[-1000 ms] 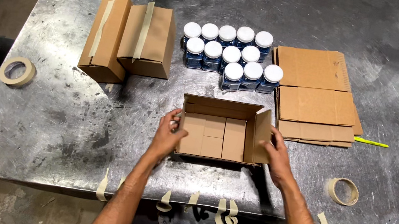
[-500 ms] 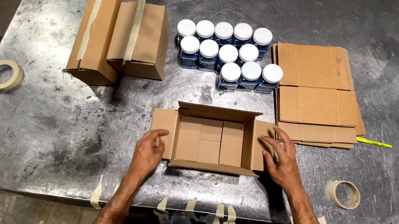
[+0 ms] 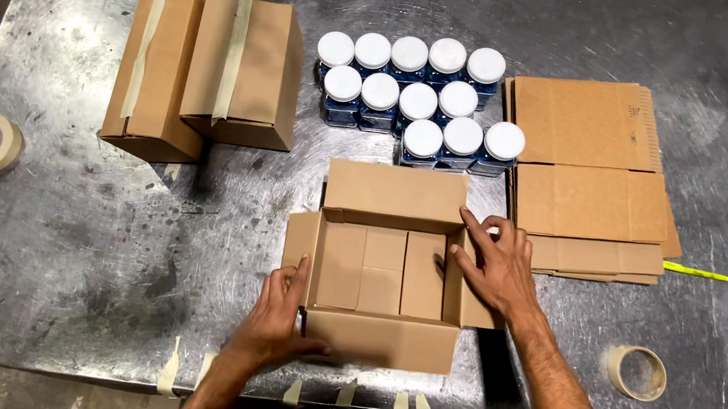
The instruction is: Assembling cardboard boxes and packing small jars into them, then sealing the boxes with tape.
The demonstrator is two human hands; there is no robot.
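The open cardboard box (image 3: 387, 272) sits near the front edge of the metal table (image 3: 87, 229), empty, all four flaps spread. The left hand (image 3: 280, 318) lies flat, fingers loosely spread over the near-left corner; the right hand (image 3: 493, 264) presses the right flap outward, gripping nothing. With the jars (image 3: 415, 96) just behind the far flap, a shove could topple them.

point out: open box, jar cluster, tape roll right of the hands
open cardboard box (image 3: 383, 271), head view, on its inner floor
white-lidded jars (image 3: 418, 101), head view, on a middle jar's lid
right tape roll (image 3: 622, 369), head view, on its left rim
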